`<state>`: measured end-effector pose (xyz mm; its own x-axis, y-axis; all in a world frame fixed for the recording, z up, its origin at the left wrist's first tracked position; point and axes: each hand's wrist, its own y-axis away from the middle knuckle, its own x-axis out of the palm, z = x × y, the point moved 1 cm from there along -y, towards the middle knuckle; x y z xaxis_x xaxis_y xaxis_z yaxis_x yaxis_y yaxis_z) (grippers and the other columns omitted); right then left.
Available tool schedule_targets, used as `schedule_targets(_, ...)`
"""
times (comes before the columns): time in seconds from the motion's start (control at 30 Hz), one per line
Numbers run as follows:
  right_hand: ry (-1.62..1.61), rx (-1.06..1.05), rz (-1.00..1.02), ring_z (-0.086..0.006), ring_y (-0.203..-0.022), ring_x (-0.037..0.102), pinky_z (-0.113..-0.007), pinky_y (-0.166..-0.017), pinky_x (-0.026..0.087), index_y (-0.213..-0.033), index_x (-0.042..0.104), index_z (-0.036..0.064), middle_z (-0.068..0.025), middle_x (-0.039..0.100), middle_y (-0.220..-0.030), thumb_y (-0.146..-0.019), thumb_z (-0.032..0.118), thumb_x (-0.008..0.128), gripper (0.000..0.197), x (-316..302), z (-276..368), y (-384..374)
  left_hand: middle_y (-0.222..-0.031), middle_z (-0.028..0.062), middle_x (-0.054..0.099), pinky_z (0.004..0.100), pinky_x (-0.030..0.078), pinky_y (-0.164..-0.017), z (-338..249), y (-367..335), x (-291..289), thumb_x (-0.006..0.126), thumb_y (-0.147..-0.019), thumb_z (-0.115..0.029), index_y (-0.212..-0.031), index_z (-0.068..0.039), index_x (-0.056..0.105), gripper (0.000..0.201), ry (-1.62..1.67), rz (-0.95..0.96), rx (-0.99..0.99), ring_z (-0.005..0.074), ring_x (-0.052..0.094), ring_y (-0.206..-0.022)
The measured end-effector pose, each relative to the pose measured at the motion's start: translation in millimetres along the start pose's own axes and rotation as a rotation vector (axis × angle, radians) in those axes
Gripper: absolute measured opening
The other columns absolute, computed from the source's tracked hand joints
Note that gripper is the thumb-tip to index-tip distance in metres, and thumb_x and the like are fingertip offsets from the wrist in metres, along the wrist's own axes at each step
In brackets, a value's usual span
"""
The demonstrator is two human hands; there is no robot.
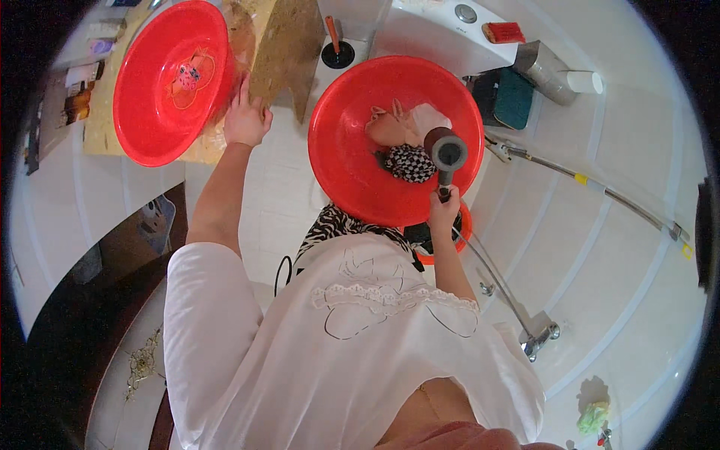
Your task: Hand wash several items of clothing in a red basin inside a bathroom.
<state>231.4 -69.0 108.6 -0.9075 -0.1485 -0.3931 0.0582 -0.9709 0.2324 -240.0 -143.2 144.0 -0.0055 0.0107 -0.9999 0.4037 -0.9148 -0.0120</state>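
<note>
My right hand (444, 211) is wrapped round the handle of a grey shower head (448, 155), held over the right side of a large red basin (337, 142). In that basin lie a black-and-white checkered cloth (410, 164), a beige cloth (385, 130) and a white cloth (430, 118). My left hand (247, 120) is at the edge of a stone counter, its fingers stretched out beside a second red basin (142, 105). This basin sits tilted on the counter and has a printed picture on its bottom. Whether my left fingertips touch it, I cannot tell.
A hose (491, 266) runs to a wall tap (538, 343) at the right. Behind the large basin are a plunger (337, 51), a white toilet tank (435, 37), a red brush (503, 32) and a bin (512, 99). The stone counter (281, 52) juts out at the left.
</note>
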Motion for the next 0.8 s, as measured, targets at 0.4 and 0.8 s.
schedule_targets(0.4, 0.014, 0.057, -0.042, -0.0070, -0.065, 0.045, -0.023, -0.059, 0.038, -0.090, 0.050, 0.0060, 0.0030, 0.047, -0.074, -0.078, -0.004, 0.061, 0.019, -5, -26, 4, -0.154, 0.0162, 0.020, 0.0459, 0.041, -0.102, 1, 1, 0, 0.055, -0.083, -0.030, -0.105, -0.002, 0.064, 0.036, 0.023, 0.040, 0.006, 0.0358, 0.039, -0.130)
schedule_targets(0.8, 0.058, 0.066, -0.062, -0.0070, -0.068, 0.044, -0.023, -0.063, 0.038, -0.089, 0.049, 0.0063, 0.0032, 0.045, -0.074, -0.078, -0.004, 0.062, 0.020, -6, -16, 8, -0.154, 0.0147, 0.022, 0.0442, 0.042, -0.102, -5, -2, -2, 0.062, -0.077, -0.027, -0.103, -0.003, 0.066, 0.035, 0.000, 0.025, -0.003, 0.0337, 0.040, -0.130)
